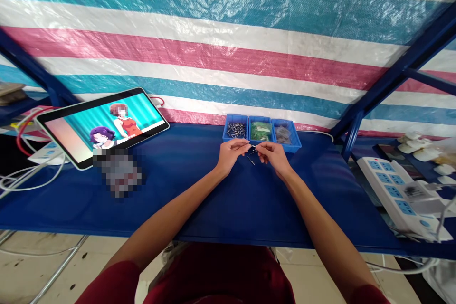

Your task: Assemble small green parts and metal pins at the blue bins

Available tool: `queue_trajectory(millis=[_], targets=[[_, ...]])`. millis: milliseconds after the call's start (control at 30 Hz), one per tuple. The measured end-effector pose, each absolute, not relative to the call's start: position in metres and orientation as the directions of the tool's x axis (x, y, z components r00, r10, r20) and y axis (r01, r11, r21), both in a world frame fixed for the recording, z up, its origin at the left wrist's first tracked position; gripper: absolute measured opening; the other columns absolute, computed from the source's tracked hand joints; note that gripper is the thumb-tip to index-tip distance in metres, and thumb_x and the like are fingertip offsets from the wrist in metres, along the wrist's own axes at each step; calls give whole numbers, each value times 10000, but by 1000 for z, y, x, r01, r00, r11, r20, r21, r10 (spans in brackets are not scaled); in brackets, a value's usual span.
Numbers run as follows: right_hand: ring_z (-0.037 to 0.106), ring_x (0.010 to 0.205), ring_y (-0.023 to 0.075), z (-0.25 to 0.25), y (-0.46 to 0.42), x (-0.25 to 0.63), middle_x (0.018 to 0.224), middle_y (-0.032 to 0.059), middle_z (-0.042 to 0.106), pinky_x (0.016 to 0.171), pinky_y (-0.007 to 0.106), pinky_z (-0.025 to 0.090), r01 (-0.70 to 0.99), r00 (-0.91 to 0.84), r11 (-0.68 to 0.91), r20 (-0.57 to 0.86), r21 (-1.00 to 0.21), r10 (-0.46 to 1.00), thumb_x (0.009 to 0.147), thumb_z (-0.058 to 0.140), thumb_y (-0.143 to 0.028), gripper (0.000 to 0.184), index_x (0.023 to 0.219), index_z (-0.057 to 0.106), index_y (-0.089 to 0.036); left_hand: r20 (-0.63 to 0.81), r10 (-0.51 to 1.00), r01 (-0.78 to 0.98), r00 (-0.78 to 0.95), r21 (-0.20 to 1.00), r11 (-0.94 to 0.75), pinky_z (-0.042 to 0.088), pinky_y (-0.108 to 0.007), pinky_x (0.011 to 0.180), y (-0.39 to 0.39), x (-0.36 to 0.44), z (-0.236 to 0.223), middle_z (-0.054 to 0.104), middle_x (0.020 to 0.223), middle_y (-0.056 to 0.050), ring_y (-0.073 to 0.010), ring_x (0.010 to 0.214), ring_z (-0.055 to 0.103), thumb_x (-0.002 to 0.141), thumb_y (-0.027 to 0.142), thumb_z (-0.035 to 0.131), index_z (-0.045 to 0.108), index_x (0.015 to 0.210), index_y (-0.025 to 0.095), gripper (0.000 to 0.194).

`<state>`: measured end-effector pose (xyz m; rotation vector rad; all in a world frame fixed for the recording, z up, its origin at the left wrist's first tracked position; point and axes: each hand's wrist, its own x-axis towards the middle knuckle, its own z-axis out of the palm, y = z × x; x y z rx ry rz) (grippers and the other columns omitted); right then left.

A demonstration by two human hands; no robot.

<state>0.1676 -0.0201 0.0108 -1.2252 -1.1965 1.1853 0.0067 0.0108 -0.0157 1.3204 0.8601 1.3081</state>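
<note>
My left hand (231, 156) and my right hand (275, 156) meet just in front of the small blue bins, thumbs and fingers pinched. Between the fingertips is a small metal pin (253, 147), mostly covered, and both hands seem to grip it. On the blue table just below lies a loose metal pin (251, 160). The left blue bin (225, 134) holds many metal pins. Green plastic and white pieces fill the middle bin (250, 137). In the right bin (298, 140) are greyish translucent pieces, too small to name.
A tablet (107, 126) leans at the back left of the table (185, 194), with cables (32, 178) beside it. Blurred squares cover an object near it. At right are a white power strip (388, 185) and blue frame posts (351, 128). A striped sheet (228, 57) hangs behind.
</note>
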Motion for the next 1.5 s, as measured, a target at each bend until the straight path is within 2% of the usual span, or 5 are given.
queue_trajectory(millis=[267, 567, 1033, 1333, 1500], targets=[[468, 397, 86, 5, -18, 167, 568, -19, 569, 373, 217, 301, 89, 69, 7, 13, -996, 998, 678, 671, -467, 306, 718, 648, -164, 342, 914, -71, 221, 940, -334, 544, -276, 630, 9, 4, -17, 735, 819, -81, -154, 668, 665, 840, 387, 643, 709, 945, 125, 289], [456, 384, 80, 5, -16, 170, 562, -21, 555, 351, 200, 266, 84, 113, -40, -30, -996, 993, 685, 643, -470, 304, 726, 648, -169, 706, 610, 259, 360, 552, -793, 576, -301, 811, 3, -6, -12, 755, 934, -63, -167, 835, 710, 923, 253, 529, 744, 976, 193, 230], [370, 394, 62, 6, -18, 169, 511, -39, 489, 385, 213, 255, 35, -24, -29, -30, -999, 999, 660, 709, -586, 431, 626, 616, -166, 626, 713, 182, 316, 698, -693, 547, -314, 808, 6, -7, -8, 726, 903, -68, -173, 833, 672, 873, 323, 625, 773, 898, 205, 191], [461, 442, 91, 4, -20, 164, 625, -18, 559, 441, 240, 370, 165, 33, 161, 169, -973, 985, 719, 664, -535, 352, 741, 591, -191, 186, 947, -156, 260, 976, -149, 543, -275, 604, 9, 8, -18, 728, 745, -78, -140, 593, 636, 733, 385, 746, 741, 849, 110, 299], [489, 442, 98, 1, -21, 162, 695, 0, 616, 466, 251, 410, 234, 57, 171, 189, -957, 980, 755, 634, -462, 289, 856, 612, -192, 278, 948, -105, 156, 959, -264, 554, -281, 614, 7, 5, -17, 740, 790, -87, -160, 642, 668, 792, 374, 698, 741, 900, 112, 286]])
